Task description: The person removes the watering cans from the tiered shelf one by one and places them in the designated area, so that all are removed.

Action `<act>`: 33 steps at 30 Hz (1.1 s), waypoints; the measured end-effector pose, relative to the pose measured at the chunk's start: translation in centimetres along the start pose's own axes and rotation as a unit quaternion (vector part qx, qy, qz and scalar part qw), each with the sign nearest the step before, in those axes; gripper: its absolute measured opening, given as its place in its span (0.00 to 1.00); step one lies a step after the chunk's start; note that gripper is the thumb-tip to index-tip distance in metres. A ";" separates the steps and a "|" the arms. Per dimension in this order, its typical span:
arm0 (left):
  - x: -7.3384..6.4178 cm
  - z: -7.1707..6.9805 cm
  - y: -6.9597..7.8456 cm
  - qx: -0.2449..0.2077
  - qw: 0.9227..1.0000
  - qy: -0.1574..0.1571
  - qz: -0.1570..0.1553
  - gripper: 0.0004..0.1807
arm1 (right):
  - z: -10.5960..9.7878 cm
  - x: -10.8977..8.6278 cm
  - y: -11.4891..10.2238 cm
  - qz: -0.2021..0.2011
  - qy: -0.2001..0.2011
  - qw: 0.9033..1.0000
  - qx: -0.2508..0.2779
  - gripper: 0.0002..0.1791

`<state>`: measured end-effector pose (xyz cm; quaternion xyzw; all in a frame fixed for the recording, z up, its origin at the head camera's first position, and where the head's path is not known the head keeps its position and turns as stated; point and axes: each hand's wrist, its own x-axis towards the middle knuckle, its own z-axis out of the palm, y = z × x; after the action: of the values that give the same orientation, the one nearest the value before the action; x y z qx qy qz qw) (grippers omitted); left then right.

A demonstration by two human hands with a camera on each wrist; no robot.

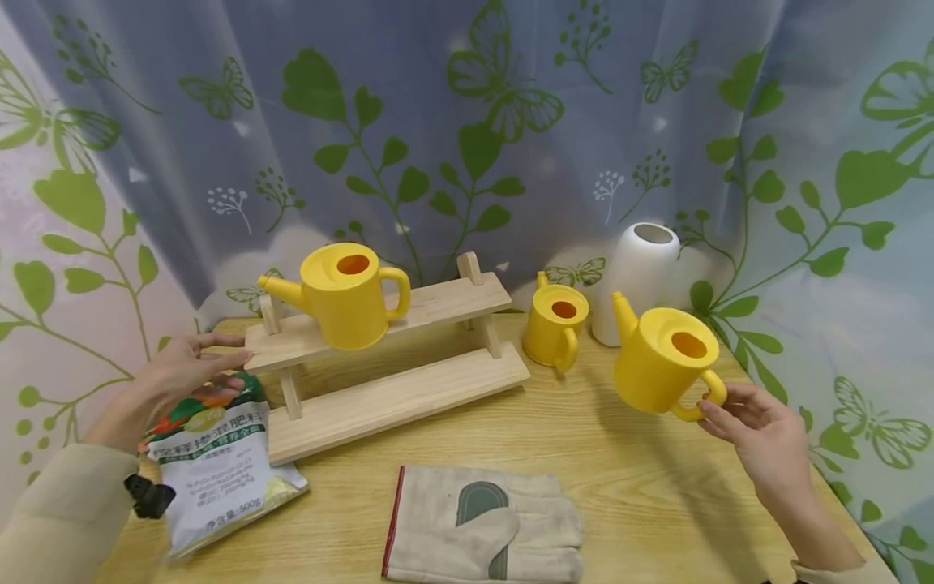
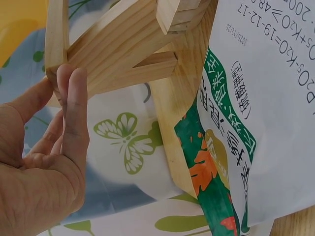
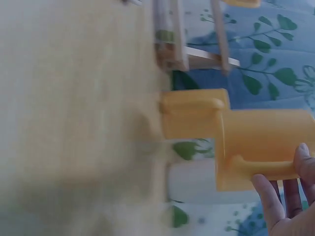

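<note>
My right hand (image 1: 762, 430) pinches the handle of a yellow watering can (image 1: 660, 361), which hangs above the table with its spout up and to the left. In the right wrist view, thumb and fingers curl round that handle. At the left, my left hand (image 1: 178, 369) grips the end of the upper board of a two-tier wooden shelf (image 1: 401, 405); the left wrist view has thumb and fingers (image 2: 76, 103) at the board's corner. A second yellow watering can (image 1: 346, 300) stands on the upper board, spout to the left. A smaller yellow watering can (image 1: 543, 332) sits right of the shelf.
Below my left hand, a fertilizer bag (image 1: 219, 470) leans against the shelf's left end. A work glove (image 1: 481, 523) lies at the front of the wooden table (image 1: 350, 487). Behind the held can stands a white vase (image 1: 635, 272). A patterned curtain (image 1: 423, 97) hangs at the back.
</note>
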<state>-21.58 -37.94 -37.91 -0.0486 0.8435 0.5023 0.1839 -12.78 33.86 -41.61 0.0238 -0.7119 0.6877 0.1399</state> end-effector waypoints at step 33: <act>-0.1 0.1 0.4 0.000 1.000 -0.002 -0.008 0.45 | 4.3 -1.2 4.5 0.105 -0.039 0.971 -0.209 0.27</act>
<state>-21.56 -37.64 -37.62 -0.0539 0.8428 0.5007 0.1898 -13.33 29.69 -46.35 -0.0543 -0.8433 0.5332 0.0410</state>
